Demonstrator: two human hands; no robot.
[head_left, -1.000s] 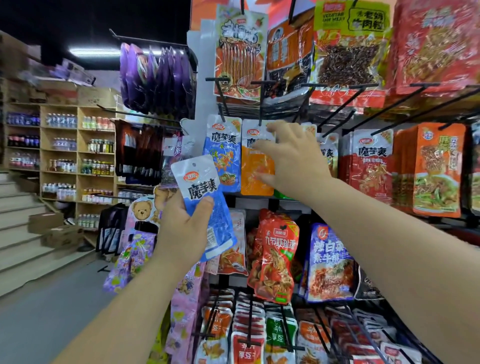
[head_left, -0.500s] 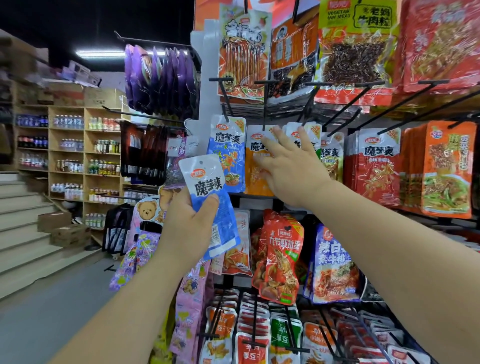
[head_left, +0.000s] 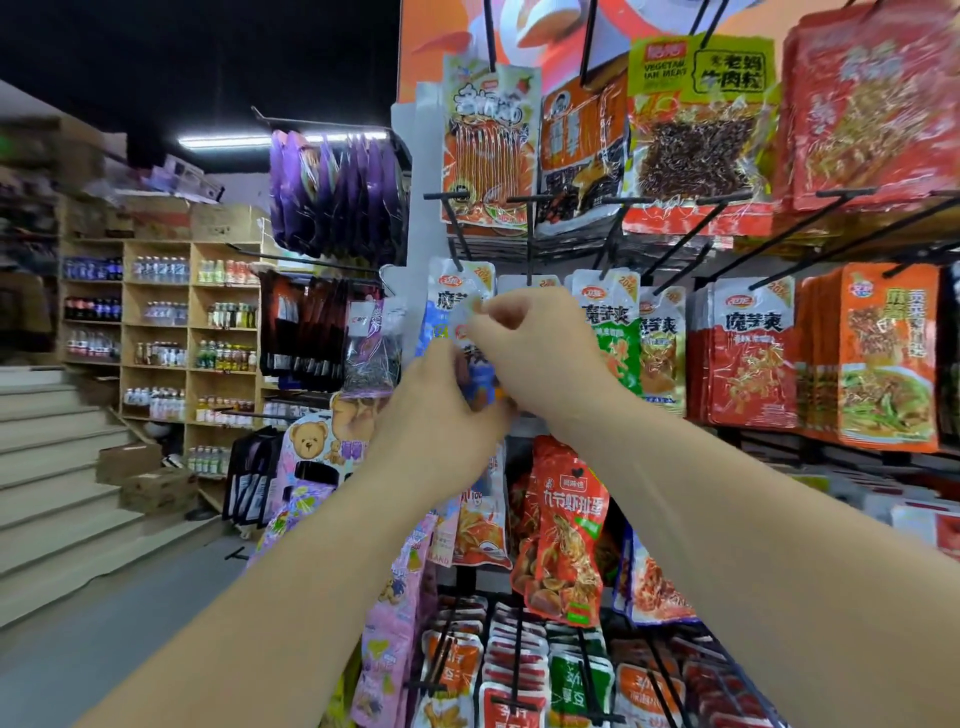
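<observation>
I stand at a snack rack with hooks. My left hand (head_left: 441, 410) grips a blue snack packet (head_left: 475, 364), now raised in front of the hanging blue packets (head_left: 449, 296) on the rack's left hook. My right hand (head_left: 540, 343) pinches the top edge of the same packet near its hang hole. Both hands hide most of the packet; only a blurred strip shows between them. An orange packet (head_left: 524, 285) hangs right behind my right hand, mostly hidden.
Green (head_left: 613, 332) and red (head_left: 748, 353) packets hang to the right, larger bags (head_left: 488, 145) above, a red shrimp bag (head_left: 566, 530) below. Black hooks (head_left: 457, 228) jut out. Drink shelves (head_left: 161, 332), stairs (head_left: 47, 467) and cardboard boxes (head_left: 156, 488) lie left.
My left hand lifted the blue packet up and right to the hook row. My right hand left the orange packet and took the blue packet's top edge.
</observation>
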